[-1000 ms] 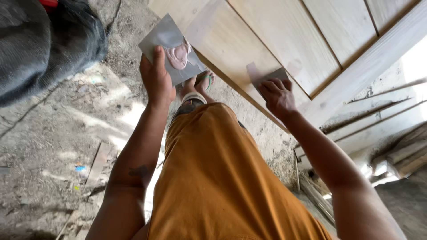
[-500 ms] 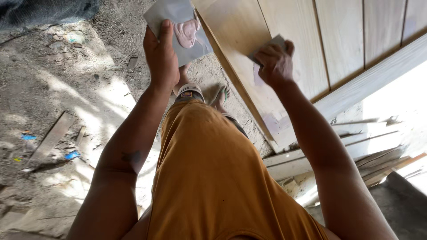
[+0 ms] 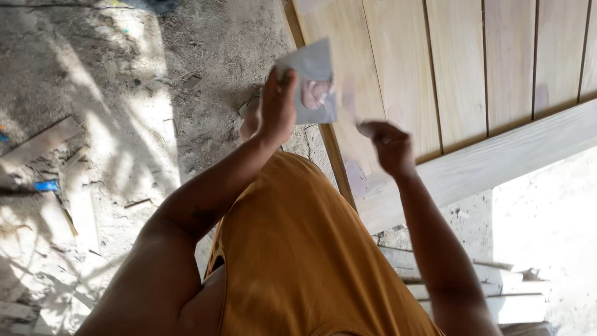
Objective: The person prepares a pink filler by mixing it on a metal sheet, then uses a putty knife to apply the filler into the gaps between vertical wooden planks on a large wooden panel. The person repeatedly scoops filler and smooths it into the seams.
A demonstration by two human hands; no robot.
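Gripping a grey square plate (image 3: 311, 78) by its lower left corner, the left hand (image 3: 277, 109) has its thumb pressed over the plate's near face and its fingers hidden behind. A dab of pinkish paste (image 3: 316, 93) sits on the plate's face, toward its right side. The plate is tilted and held up in front of the left edge of a wooden panel (image 3: 466, 68), which is made of pale vertical boards with a darker strip running down its left side.

Just right of the plate and a little below it, the right hand (image 3: 388, 146) is curled into a loose fist over the panel's lower left part. The hand is blurred, so I cannot tell whether anything is pinched inside it. It is near the plate but does not touch it.

Below the panel's boards, a broad pale crossbeam (image 3: 497, 168) runs slantwise from lower left to upper right. Left of the panel lies dusty ground (image 3: 124, 93) patched with sun and shade, scattered with wood offcuts (image 3: 37, 143) and a small blue scrap (image 3: 46, 185). Under the crossbeam, more pale planks (image 3: 491, 289) lie stacked beside the person's right forearm. An orange garment (image 3: 298, 261) fills the lower middle of the view, below the plate.
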